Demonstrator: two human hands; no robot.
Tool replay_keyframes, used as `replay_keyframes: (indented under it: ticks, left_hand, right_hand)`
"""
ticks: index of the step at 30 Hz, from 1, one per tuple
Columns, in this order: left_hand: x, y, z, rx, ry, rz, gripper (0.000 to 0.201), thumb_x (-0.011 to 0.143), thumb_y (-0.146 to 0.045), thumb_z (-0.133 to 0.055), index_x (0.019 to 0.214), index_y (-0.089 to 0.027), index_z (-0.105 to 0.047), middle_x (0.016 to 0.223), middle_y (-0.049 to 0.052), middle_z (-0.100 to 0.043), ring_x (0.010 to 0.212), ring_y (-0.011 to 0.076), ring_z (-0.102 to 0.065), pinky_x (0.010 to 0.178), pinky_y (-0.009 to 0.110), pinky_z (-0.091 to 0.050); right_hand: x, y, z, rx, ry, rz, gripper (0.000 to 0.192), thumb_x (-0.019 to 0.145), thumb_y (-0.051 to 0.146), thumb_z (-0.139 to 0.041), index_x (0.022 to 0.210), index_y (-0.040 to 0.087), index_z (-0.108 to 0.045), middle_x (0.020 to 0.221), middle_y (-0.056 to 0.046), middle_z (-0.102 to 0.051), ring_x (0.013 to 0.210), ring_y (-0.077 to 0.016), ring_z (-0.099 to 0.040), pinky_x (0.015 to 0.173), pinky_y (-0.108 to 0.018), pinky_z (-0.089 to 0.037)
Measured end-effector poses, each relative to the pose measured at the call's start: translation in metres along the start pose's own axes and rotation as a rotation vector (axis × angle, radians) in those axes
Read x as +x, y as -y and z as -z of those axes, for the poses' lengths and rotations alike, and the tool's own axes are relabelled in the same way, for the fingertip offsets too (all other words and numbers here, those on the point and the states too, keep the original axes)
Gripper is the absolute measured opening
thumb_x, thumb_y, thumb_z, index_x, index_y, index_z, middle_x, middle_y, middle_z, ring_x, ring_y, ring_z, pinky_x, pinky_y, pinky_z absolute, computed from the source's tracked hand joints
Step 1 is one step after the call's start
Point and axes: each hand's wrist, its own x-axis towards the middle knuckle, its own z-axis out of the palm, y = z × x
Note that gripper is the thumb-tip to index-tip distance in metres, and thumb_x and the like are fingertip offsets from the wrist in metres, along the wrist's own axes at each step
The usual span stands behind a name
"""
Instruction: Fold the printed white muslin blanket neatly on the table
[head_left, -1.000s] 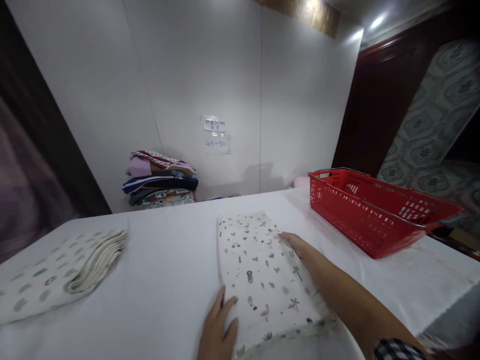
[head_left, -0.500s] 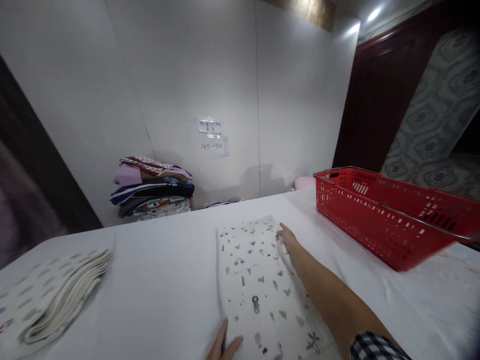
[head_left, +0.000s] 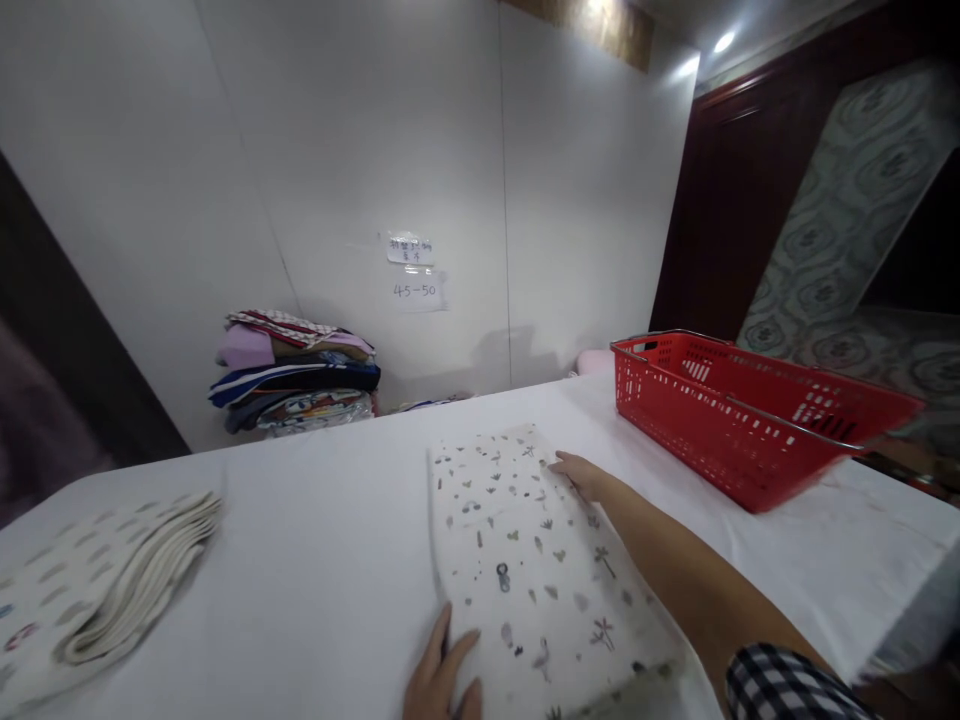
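A flat white cloth with little pictures lies left of the red plastic basket, the left hand spread on it, the right hand touching its edge, pinching or not I can't tell.

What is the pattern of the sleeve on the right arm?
Black-and-white checked sleeve, seen best in the head view.

Right hand outstretched, left hand nearer — fingers parted

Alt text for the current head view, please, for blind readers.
A left hand and a right hand are at opposite edges of a printed white cloth on a white table. A spotted, folded cloth lies to the left; a red basket stands to the right.
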Motion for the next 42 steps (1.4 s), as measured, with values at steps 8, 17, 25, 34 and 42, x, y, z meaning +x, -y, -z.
replay_keyframes:
  ticks: [8, 17, 25, 34, 42]
  left_hand:
    - [0.006, -0.044, 0.025, -0.039, 0.081, 0.136, 0.035, 0.083, -0.032, -0.040, 0.114, -0.024, -0.055, 0.145, 0.002, -0.021, 0.126, 0.0223, -0.033, 0.096, 0.037, -0.041]
    - [-0.018, -0.066, 0.037, 0.074, 0.076, -0.099, 0.036, 0.079, -0.039, -0.051, 0.111, -0.022, -0.057, 0.141, 0.005, -0.029, 0.127, 0.0242, -0.031, 0.103, 0.043, -0.032]
    - [-0.024, -0.066, 0.045, 0.213, 0.112, -0.255, 0.034, 0.080, -0.033, -0.049, 0.111, -0.023, -0.057, 0.135, 0.003, -0.041, 0.125, 0.0218, -0.034, 0.102, 0.040, -0.034]
    - [-0.029, -0.062, 0.050, 0.276, 0.094, -0.238, 0.035, 0.074, -0.017, -0.045, 0.106, -0.022, -0.060, 0.116, 0.001, -0.058, 0.114, 0.0190, -0.047, 0.099, 0.039, -0.039]
    - [-0.045, -0.068, 0.051, 0.287, 0.079, -0.259, 0.052, 0.073, -0.013, -0.045, 0.123, -0.025, -0.048, 0.132, 0.002, -0.044, 0.122, 0.0203, -0.039, 0.101, 0.040, -0.037]
  right_hand:
    - [-0.110, -0.051, 0.043, 0.069, 0.272, -0.008, 0.078, 0.068, 0.019, -0.066, 0.134, 0.020, -0.026, 0.111, -0.010, -0.059, 0.091, -0.0200, -0.061, 0.082, -0.036, -0.049]
    - [-0.189, -0.104, 0.065, 0.072, 0.208, 0.038, 0.073, 0.071, 0.024, -0.064, 0.134, 0.023, -0.027, 0.105, -0.007, -0.061, 0.077, -0.0172, -0.063, 0.062, -0.030, -0.054]
    - [-0.195, -0.123, 0.061, -0.356, -0.060, 0.204, 0.058, 0.075, 0.030, -0.057, 0.128, 0.016, -0.038, 0.065, -0.001, -0.061, 0.046, -0.0114, -0.053, 0.045, -0.022, -0.042]
    - [-0.207, -0.140, 0.049, -0.897, -0.375, 0.460, 0.041, 0.079, 0.040, -0.050, 0.116, 0.024, -0.052, 0.098, -0.006, -0.057, 0.088, -0.0198, -0.052, 0.079, -0.027, -0.037]
    - [-0.211, -0.152, 0.047, -0.967, -0.324, 0.918, 0.039, 0.083, 0.033, -0.046, 0.120, 0.023, -0.050, 0.123, -0.009, -0.048, 0.116, -0.0252, -0.039, 0.099, -0.042, -0.030]
